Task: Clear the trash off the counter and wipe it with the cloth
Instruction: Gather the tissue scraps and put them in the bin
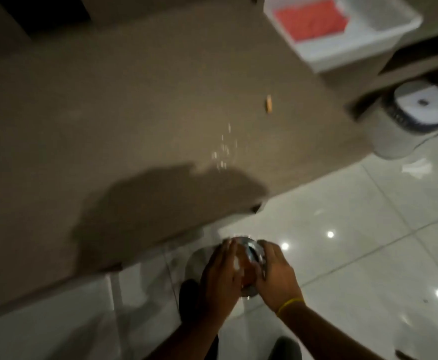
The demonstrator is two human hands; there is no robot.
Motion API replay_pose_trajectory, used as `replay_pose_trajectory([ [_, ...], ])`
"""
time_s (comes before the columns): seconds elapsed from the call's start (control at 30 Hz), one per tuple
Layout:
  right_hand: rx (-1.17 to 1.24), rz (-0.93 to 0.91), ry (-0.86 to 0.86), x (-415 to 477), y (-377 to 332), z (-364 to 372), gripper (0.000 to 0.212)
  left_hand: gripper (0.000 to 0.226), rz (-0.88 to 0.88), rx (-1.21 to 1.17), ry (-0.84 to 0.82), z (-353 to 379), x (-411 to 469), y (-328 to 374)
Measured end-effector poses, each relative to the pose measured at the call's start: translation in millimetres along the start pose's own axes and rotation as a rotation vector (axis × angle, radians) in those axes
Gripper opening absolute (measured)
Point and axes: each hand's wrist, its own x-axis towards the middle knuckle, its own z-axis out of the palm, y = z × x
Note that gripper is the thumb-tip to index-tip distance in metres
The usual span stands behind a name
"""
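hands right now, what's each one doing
Left hand: fingers flat against a shiny crumpled wrapper, pressing it.
Right hand: curled around the same wrapper from the other side; blur hides how firm the grip is.

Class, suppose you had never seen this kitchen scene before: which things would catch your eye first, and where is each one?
First, the two hands, left hand and right hand, cupped around a shiny crumpled wrapper low in the frame, over the tiled floor. Next, the orange-red cloth in a white tray at top right. Then the small brown scrap lying alone on the brown counter.
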Motion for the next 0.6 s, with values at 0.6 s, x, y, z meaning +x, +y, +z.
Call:
replay_pose_trajectory([
  [0.6, -0.318, -0.374, 0.312, 30.9, -236.0, -227.9, 0.031, 0.073, 0.384, 0.231, 0.202, -264.0, 70.1, 166.5],
])
